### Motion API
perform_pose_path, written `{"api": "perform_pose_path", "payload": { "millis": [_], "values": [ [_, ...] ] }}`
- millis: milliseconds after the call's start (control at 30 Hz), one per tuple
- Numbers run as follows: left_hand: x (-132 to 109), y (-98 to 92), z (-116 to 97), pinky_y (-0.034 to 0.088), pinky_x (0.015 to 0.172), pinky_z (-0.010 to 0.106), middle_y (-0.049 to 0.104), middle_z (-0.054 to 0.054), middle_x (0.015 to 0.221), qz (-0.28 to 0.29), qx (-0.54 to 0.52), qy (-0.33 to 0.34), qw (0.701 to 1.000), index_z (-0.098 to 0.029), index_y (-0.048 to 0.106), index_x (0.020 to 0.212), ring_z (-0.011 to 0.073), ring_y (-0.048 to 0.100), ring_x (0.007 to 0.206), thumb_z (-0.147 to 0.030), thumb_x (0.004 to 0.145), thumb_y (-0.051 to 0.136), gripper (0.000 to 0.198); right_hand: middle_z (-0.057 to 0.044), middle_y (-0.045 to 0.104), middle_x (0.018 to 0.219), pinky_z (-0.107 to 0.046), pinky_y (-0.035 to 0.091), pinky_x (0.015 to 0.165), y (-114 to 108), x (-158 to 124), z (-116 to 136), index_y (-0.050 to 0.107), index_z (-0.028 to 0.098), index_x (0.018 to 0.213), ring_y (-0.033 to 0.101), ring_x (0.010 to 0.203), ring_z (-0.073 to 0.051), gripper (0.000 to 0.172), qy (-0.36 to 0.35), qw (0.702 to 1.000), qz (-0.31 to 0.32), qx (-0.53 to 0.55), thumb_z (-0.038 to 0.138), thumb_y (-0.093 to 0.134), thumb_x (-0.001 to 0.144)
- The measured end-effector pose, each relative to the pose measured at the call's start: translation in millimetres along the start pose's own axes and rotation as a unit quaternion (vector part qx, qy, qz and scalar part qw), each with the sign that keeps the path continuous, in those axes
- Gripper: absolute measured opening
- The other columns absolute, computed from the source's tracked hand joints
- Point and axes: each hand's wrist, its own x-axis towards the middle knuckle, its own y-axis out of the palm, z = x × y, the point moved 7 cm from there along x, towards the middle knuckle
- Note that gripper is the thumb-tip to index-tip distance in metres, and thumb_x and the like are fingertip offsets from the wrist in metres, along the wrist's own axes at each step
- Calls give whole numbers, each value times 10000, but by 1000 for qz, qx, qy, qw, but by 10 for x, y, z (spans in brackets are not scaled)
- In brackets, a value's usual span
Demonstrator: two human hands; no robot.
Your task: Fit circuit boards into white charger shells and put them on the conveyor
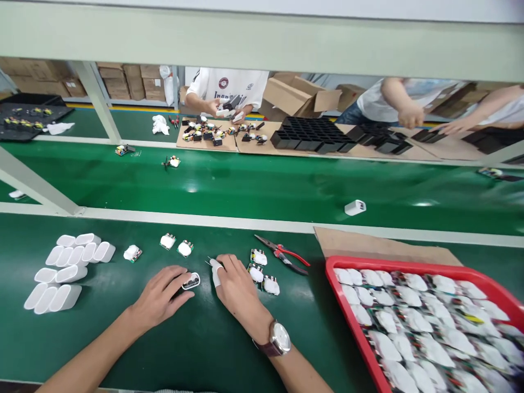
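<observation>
White casing (190,281) sat at the fingertips of my left hand (161,297), over the green table (196,349) and between my two hands. My left thumb and fingers were clamped on it from either side, and its end facing me showed dark parts within a pale rim. My right hand (237,284) was near the casing but apart from it, its fingers bent and close together, with a white finger cover (215,272) at the tip. Thin strands (208,262) stuck out past those fingertips; I could not tell whether I was pinching them. A watch (280,337) with a brown strap circled my right wrist.

Beyond my left hand lay a pair of small circuit boards (185,248) topped with white lumps, and a single board (132,252) lay farther left. White shells (65,297) were grouped at the left side of the table. Three more boards (258,257) lay just beside my right hand, with pliers (282,254) near them, one handle red and one dark. To the right, a red tray (356,327) held rows of white-topped boards, with a cardboard sheet (380,245) behind it. Across from me, a co-worker's hands (213,107) held dark and white parts.
</observation>
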Motion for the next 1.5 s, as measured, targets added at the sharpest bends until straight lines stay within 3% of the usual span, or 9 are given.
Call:
{"api": "perform_pose_path", "payload": {
  "millis": [267,500,633,733,867,933,1167,1333,1500],
  "values": [
    [51,51,156,642,848,378,750,101,1158,-5,-165,-134,977,-242,747,1036,230,740,986,-163,989,672,118,-148,647,1233,-462,544,969,-107,-39,166,665,135,1184,547,1191,-295,331,-78,980,-88,157,-6,495,936],
    [-65,170,562,652,676,246,736,35,861,-109,-558,-516,640,-167,729,876,144,726,736,-423,840,871,295,-163,639,1274,-486,539,982,-81,-73,63,682,142,1177,550,1204,-308,280,-33,988,-105,110,43,519,973],
    [-58,151,550,644,676,201,751,47,890,-113,-586,-546,588,-161,736,879,129,732,745,-393,789,916,307,-163,629,1280,-476,539,971,-54,-79,8,695,157,1071,553,1183,-317,216,-6,993,-78,87,46,556,949],
    [2,132,586,655,699,233,760,56,915,-95,-552,-530,637,-161,738,915,141,741,758,-448,807,892,343,-159,634,1251,-453,543,937,-20,-78,-65,694,150,1049,571,1113,-311,260,17,997,-55,56,-6,595,867],
    [398,-118,913,678,739,382,767,107,961,-39,-298,-416,858,-153,728,957,227,764,821,-564,912,727,414,-176,658,1188,-459,537,888,14,-83,-241,696,146,1026,589,1032,-313,341,69,996,-58,-5,-84,565,809],
    [662,-296,1223,665,820,428,753,112,1009,-46,-185,-373,908,-166,727,940,253,758,884,-539,877,749,378,-198,656,1214,-473,536,893,17,-92,-296,699,147,987,591,1052,-328,310,75,995,-71,-12,-76,569,815],
    [1180,-732,2103,601,928,472,696,115,973,-83,6,-341,936,-194,677,800,290,721,924,-387,829,747,208,-161,668,1239,-464,557,900,-30,-134,-226,679,152,1186,619,1079,-301,304,22,989,-142,36,33,550,938],
    [902,-1036,1916,570,1002,484,694,128,1250,-81,60,-299,949,-220,715,1125,318,687,1113,-503,881,699,374,-157,658,1248,-452,559,924,-116,-31,-85,622,137,1287,626,1093,-289,293,-17,988,-142,57,101,528,1012],
    [318,-1625,1596,506,1074,559,723,132,1178,-59,165,-243,954,-229,737,955,361,644,1189,-605,920,670,384,-161,642,1234,-453,558,931,-104,377,129,618,120,1269,618,1056,-295,280,-68,994,-73,47,220,628,1007]
  ]
}}
